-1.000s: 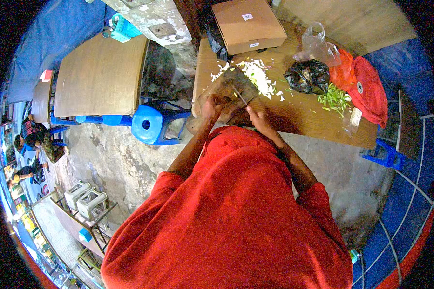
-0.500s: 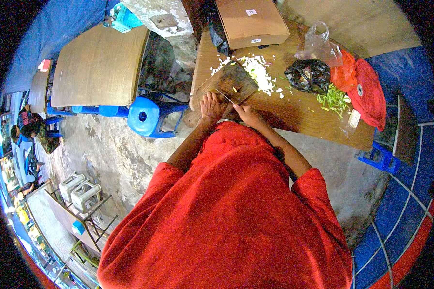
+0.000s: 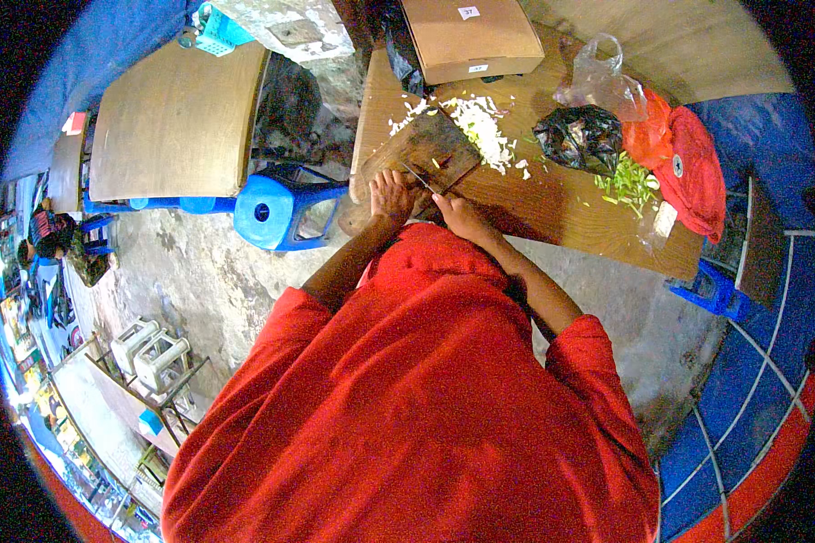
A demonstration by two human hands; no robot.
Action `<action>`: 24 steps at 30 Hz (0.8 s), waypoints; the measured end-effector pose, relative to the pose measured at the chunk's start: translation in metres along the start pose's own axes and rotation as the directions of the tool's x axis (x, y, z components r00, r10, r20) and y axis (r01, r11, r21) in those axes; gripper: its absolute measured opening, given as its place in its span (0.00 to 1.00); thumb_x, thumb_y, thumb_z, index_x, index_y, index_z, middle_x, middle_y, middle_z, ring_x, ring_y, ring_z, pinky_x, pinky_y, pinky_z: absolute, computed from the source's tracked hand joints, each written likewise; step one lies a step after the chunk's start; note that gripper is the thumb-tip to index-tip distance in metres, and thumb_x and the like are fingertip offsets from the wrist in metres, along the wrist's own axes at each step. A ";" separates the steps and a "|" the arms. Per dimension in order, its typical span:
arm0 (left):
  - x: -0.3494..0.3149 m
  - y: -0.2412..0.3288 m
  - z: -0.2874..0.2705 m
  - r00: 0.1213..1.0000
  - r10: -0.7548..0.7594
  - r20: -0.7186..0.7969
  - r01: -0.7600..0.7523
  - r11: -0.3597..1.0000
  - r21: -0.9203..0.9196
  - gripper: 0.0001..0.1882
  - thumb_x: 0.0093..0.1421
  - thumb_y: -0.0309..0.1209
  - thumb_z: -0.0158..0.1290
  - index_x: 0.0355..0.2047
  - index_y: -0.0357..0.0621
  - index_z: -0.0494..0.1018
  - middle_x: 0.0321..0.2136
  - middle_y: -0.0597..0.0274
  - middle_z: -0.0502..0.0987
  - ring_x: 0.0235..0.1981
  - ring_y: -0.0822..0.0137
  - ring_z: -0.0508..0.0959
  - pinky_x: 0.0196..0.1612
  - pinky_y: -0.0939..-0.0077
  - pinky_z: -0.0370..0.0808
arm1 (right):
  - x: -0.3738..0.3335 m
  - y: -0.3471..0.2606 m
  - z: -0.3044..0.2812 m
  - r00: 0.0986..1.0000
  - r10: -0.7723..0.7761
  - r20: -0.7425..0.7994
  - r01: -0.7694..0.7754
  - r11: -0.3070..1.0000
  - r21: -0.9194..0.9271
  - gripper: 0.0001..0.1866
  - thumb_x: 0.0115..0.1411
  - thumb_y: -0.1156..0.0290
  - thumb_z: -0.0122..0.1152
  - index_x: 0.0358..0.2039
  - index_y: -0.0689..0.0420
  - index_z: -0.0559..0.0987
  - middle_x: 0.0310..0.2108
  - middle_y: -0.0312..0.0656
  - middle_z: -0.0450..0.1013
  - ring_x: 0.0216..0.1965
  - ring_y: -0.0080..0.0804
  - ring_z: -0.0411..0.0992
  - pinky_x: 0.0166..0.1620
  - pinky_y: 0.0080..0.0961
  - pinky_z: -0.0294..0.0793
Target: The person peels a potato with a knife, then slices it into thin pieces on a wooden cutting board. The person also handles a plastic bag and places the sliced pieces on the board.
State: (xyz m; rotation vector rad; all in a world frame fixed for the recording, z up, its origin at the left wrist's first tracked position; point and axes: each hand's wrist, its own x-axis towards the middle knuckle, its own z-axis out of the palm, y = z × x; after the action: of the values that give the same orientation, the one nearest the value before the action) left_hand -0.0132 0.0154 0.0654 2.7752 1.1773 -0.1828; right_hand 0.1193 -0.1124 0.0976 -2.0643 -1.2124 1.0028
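Note:
A dark wooden cutting board (image 3: 457,152) lies on the near left part of the brown table. My right hand (image 3: 460,215) is closed round the handle of a knife (image 3: 417,176), whose blade points up and left over the board. My left hand (image 3: 390,195) rests at the board's left near edge, fingers stretched and slightly apart, close to the knife tip. Nothing shows in it, though its underside is hidden. Chopped white pieces (image 3: 483,128), some pale green, are heaped at the board's far right edge. Tiny bits lie on the board.
Farther right are a black plastic bag (image 3: 578,138), a clear bag (image 3: 604,86), chopped green pieces (image 3: 628,186) and a red cloth item (image 3: 695,172). A cardboard box (image 3: 469,41) stands at the back. On the left are a blue stool (image 3: 267,212) and another table (image 3: 177,127).
The view has shifted slightly. My left hand's fingers look a little more spread on the board. My right hand keeps the knife near the same spot, with its blade turned slightly.

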 end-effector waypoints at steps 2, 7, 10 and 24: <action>0.000 -0.002 0.000 0.999 0.027 -0.018 -0.027 0.999 0.037 0.30 0.54 0.55 0.47 0.39 0.37 0.66 0.37 0.53 0.67 0.41 0.57 0.67 0.43 0.63 0.63 | 0.004 0.007 0.006 0.999 -0.026 -0.019 0.027 0.999 0.025 0.31 0.64 0.48 0.38 0.24 0.65 0.75 0.18 0.61 0.69 0.21 0.56 0.70 0.26 0.44 0.66; 0.000 -0.010 0.013 0.923 0.234 -0.306 -0.147 0.949 0.280 0.31 0.53 0.59 0.46 0.37 0.39 0.66 0.33 0.56 0.67 0.37 0.59 0.67 0.41 0.65 0.64 | 0.024 0.030 0.041 0.983 0.178 0.045 -0.180 0.983 0.033 0.32 0.64 0.48 0.38 0.21 0.66 0.74 0.17 0.60 0.68 0.19 0.54 0.71 0.24 0.44 0.66; 0.001 -0.010 0.019 0.981 0.132 -0.142 -0.112 0.984 0.141 0.31 0.53 0.59 0.46 0.37 0.39 0.66 0.34 0.55 0.68 0.38 0.58 0.68 0.42 0.63 0.65 | 0.025 0.036 0.051 0.992 -0.032 -0.125 0.024 0.998 -0.059 0.34 0.64 0.46 0.37 0.22 0.66 0.75 0.18 0.61 0.69 0.21 0.53 0.72 0.25 0.43 0.66; -0.009 -0.032 0.018 0.979 -0.080 -0.185 -0.002 0.912 -0.409 0.30 0.46 0.57 0.56 0.40 0.48 0.71 0.41 0.52 0.67 0.44 0.50 0.69 0.43 0.57 0.67 | 0.008 0.035 0.004 0.974 0.205 0.098 -0.203 0.979 -0.038 0.27 0.62 0.48 0.46 0.33 0.64 0.76 0.22 0.53 0.71 0.24 0.41 0.70 0.32 0.34 0.69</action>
State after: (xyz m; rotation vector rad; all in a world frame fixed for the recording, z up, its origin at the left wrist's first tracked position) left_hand -0.0434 0.0284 0.0473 2.4404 1.1551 0.3120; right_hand 0.1353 -0.1209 0.0666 -2.2175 -1.0840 1.2047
